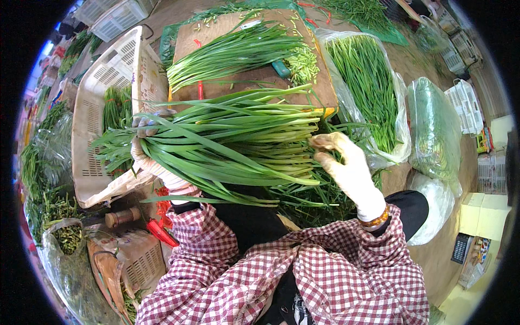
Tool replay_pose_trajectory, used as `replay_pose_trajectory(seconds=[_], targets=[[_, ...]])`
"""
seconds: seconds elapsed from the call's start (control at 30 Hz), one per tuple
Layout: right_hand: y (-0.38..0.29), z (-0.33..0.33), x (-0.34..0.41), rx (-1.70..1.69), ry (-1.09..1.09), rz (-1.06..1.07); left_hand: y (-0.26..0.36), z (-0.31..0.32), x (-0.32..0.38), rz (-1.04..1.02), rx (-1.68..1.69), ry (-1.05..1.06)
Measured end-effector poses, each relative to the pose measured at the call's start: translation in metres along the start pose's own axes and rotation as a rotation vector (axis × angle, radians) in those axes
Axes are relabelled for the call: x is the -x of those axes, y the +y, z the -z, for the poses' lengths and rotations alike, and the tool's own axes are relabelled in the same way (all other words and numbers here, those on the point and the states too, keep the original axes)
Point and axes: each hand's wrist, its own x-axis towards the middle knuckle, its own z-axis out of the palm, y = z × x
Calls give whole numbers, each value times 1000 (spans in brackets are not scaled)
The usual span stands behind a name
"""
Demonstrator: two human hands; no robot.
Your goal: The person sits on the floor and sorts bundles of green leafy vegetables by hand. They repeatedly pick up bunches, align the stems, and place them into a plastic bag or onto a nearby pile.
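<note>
My left hand [148, 132], in a knitted glove, is closed around the leafy end of a large bunch of garlic chives [227, 142], held sideways above my lap. My right hand [339, 156], in a pale glove, has its thumb and fingers apart beside the pale stem ends and holds nothing that I can see. Beyond the bunch, a pile of chives [235, 53] lies on a wooden board [219, 87], across a red strip [200, 89]. A teal object [281, 69] lies by cut stem pieces [304, 67].
At the left leans a plastic crate [91, 142] with tied bundles. On the right are an open plastic bag of chives [365, 89] and a full bag [434, 126]. Loose greens [317, 203] lie beneath my right hand. A red-handled item [160, 231] sits at lower left.
</note>
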Motion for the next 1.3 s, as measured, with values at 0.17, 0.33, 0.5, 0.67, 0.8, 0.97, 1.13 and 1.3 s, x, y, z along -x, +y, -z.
replay_pose_trajectory(seconds=[0.17,0.33,0.5,0.67,0.8,0.97,1.13,1.3], targets=[[4,-22,-22,-647,-171,-591,-2,-4,1,39,100,-109],[0,-49,-31,-831,-221,-265,-7,-12,2,22,52,-138],[-3,-59,-37,-836,-212,-402,-7,-18,-3,1,76,-225],[7,-62,-27,-690,-87,-303,-13,-32,-2,-10,68,-310],[10,-72,-23,-1046,52,-255,-15,-43,6,5,70,-243],[6,-66,-27,-816,-47,-378,-18,-43,10,31,34,-160],[4,-54,-20,-735,-11,-319,-28,-36,11,32,29,-71],[5,-54,-14,-584,-77,-270,-28,-33,9,121,48,-158]])
